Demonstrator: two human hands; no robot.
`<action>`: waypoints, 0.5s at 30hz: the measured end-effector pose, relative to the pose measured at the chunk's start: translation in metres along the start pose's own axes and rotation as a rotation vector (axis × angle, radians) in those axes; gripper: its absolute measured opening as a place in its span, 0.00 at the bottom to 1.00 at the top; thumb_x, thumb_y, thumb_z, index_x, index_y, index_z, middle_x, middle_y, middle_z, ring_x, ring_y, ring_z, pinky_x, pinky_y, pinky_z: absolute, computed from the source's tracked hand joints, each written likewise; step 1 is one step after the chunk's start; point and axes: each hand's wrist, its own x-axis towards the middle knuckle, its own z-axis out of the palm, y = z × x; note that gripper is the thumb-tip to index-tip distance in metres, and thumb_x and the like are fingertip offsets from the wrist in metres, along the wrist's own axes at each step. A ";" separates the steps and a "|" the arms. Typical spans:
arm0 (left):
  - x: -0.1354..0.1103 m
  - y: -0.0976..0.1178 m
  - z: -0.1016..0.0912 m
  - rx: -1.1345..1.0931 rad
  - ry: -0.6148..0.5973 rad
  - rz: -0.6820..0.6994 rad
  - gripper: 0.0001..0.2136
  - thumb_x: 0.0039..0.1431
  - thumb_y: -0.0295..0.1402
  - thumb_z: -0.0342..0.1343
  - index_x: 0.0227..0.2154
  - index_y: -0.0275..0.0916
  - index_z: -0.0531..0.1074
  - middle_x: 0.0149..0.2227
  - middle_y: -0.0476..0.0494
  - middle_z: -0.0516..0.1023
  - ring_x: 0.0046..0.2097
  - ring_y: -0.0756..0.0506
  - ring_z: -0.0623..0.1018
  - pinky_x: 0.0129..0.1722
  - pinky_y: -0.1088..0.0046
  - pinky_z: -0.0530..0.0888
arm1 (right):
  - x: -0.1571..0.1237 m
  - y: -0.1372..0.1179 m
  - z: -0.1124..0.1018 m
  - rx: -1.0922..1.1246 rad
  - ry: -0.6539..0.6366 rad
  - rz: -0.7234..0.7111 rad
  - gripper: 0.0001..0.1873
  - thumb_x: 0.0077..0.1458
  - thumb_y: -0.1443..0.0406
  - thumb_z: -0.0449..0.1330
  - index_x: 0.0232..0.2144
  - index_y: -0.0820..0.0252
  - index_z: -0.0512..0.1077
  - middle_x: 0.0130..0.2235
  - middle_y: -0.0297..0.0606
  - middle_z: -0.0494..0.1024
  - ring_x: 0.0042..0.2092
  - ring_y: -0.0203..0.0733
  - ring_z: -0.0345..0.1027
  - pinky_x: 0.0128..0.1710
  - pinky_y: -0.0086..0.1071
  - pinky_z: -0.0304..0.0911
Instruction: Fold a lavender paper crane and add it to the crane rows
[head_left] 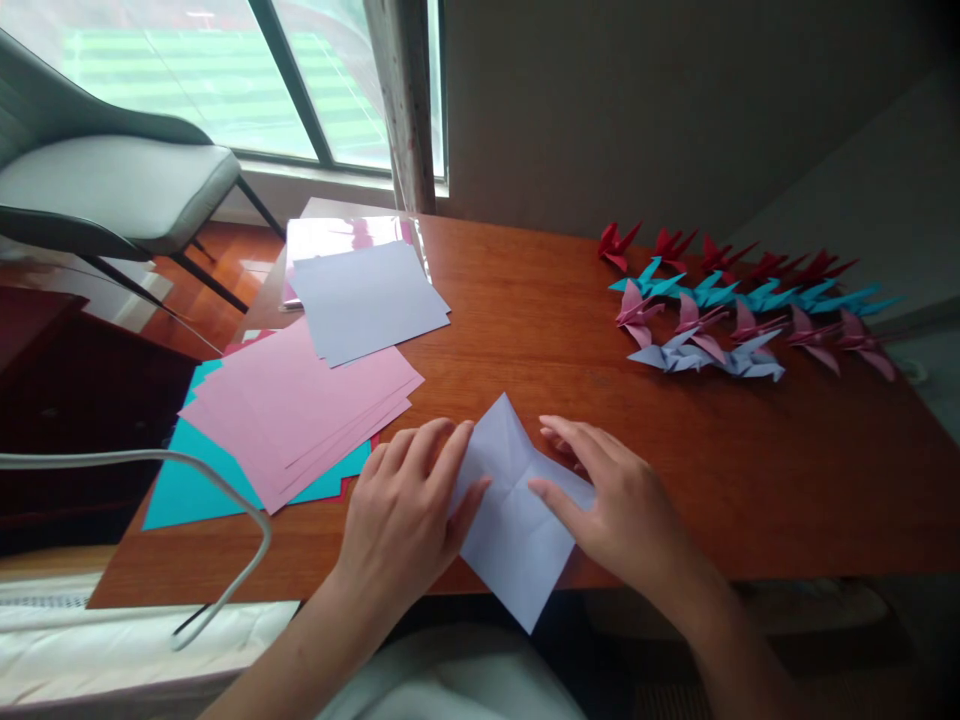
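A pale lavender sheet of origami paper (517,530), marked with crease lines, lies at the table's front edge, its lowest corner reaching past it. My left hand (416,490) grips its left side, thumb on top and fingers along the outer edge. On the other side, my right hand (622,490) has its thumb over the paper's right corner. The fingers of that hand curve behind the corner, and where they touch it is partly hidden. Between my hands the paper's top point stands up, with folds running down to the middle.
Left of my hands are pink sheets (300,410), blue sheets (202,480) and lavender sheets (367,305). Folded paper cranes in red (619,245), blue (649,280), pink (637,315) and lavender (675,352) line the right side. A white cable (225,490) loops at front left.
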 end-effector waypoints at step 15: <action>0.006 0.023 0.004 -0.020 -0.126 -0.205 0.13 0.67 0.36 0.51 0.52 0.38 0.68 0.45 0.40 0.78 0.42 0.39 0.79 0.41 0.62 0.73 | -0.005 0.021 0.031 -0.258 0.365 0.024 0.12 0.65 0.67 0.55 0.49 0.59 0.74 0.45 0.45 0.82 0.46 0.52 0.75 0.48 0.44 0.69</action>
